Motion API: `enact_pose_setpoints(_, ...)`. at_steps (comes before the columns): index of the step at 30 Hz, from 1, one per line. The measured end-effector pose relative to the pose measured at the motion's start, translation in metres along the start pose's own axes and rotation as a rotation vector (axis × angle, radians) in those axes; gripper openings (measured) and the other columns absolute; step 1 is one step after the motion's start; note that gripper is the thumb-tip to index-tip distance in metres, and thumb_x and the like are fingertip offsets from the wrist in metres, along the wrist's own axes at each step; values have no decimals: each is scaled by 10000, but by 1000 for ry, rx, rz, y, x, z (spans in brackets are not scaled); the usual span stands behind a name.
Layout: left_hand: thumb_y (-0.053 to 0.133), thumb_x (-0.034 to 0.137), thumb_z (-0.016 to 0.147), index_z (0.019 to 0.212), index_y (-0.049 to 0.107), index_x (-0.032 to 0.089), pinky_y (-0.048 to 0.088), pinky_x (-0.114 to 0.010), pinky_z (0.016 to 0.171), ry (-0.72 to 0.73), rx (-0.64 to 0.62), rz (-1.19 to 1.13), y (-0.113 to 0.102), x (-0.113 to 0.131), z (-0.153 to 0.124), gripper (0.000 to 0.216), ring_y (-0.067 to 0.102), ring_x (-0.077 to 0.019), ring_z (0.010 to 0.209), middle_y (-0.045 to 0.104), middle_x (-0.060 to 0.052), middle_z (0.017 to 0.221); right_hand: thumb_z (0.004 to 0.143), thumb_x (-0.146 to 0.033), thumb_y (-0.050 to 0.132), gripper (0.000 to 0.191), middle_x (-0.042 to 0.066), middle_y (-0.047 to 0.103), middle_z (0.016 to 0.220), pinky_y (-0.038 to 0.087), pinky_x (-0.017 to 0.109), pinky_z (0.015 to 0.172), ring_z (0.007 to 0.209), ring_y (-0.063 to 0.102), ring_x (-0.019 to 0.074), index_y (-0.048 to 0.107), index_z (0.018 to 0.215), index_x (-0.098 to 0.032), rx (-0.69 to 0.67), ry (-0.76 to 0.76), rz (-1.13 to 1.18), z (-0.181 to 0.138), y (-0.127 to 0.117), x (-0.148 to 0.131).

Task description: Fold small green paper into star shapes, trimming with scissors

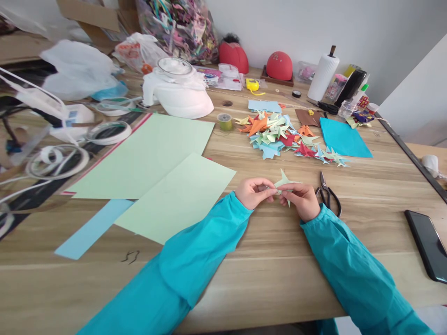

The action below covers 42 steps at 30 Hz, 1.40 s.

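My left hand [253, 192] and my right hand [302, 199] meet over the wooden table [265, 274], both pinching a small pale green folded paper crane [284, 182]. Its pointed tips stick up and down between my fingers. Both arms wear teal sleeves. Beyond my hands lies a pile of folded paper cranes [279, 135] in orange, green, blue and red. Black scissors [328, 194] lie just right of my right hand.
Two large pale green sheets [150, 158] and a light blue strip [92, 229] lie at left. A teal sheet [344, 137] is at the back right, a black phone [429, 244] near the right edge. A thread spool [225, 121], white appliance [178, 90], tape rolls and bags crowd the back left.
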<state>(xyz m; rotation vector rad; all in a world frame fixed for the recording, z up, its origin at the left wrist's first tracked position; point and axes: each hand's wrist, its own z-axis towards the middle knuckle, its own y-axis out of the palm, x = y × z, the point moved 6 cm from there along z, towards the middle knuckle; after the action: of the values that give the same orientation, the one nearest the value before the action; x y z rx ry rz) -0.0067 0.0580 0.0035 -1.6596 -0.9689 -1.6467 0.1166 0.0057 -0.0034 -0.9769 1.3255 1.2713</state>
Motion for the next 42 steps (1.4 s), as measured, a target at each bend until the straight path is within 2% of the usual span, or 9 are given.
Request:
enact_pose_setpoints(6,725,272,565,635,611,114,472,-190,485,14,-14,13,1,0,0,207,583,-102,462,629,-18,502,643,-264,704,129,13,659,569,446,235,433,470,576,116,707,742,-180,-21,22,-28,0,1,1)
enact_pose_setpoints(12,721,244,565,638,612,116,473,-189,485,41,-31,21,1,-1,-1,183,590,-105,474,627,-16,521,610,-275,727,160,8,644,521,441,217,403,429,567,110,690,717,-163,20,64,-66,-1,0,3)
enact_pose_setpoints(18,705,248,589,655,624,115,464,-182,477,45,-47,53,2,-3,-1,169,588,-102,477,633,-23,529,615,-275,722,205,5,638,503,409,200,343,381,553,108,693,779,-155,51,70,-101,-2,0,1)
enact_pose_setpoints(25,718,272,574,640,622,113,471,-191,476,7,-37,38,3,-4,0,197,586,-106,465,625,-18,506,597,-274,731,200,0,637,510,448,212,386,402,556,105,696,755,-156,48,69,-105,-2,1,-1)
enact_pose_setpoints(32,731,335,562,636,619,114,478,-210,473,7,-9,25,0,-4,2,259,589,-119,458,629,-27,492,643,-311,703,216,17,672,591,497,247,450,481,604,135,694,808,-172,11,61,-28,-1,1,2)
enact_pose_setpoints(42,734,360,548,623,607,120,473,-216,456,14,5,25,-2,-4,4,282,581,-121,430,623,-24,467,644,-320,708,218,24,688,640,522,280,492,526,625,153,694,816,-188,-11,26,-85,-2,3,1)
